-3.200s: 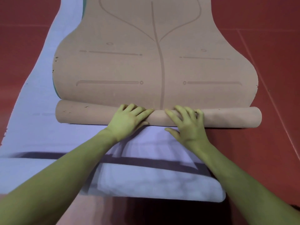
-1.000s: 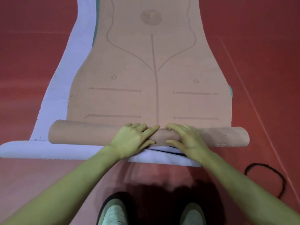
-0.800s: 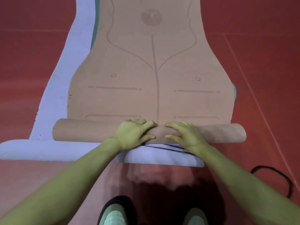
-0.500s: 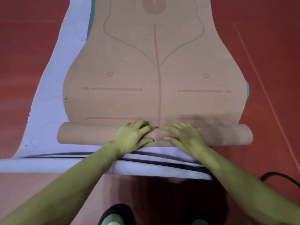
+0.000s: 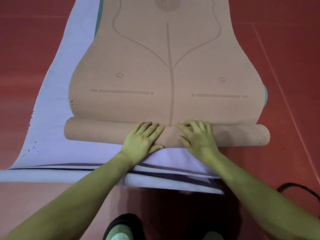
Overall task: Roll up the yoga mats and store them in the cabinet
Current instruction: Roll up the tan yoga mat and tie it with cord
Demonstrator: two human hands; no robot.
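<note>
From the head camera, the tan yoga mat (image 5: 166,70) lies flat on the red floor (image 5: 34,40), its length running straight away from the person. Its near end is wound into a roll (image 5: 97,134) whose long axis runs left to right. Under it lies a pale lilac mat (image 5: 57,104), offset to the left. The left hand (image 5: 142,139) and right hand (image 5: 199,137) sit side by side at mid-roll, palms down, fingers curved over its top and thumbs against its near side, both arms stretched forward.
</note>
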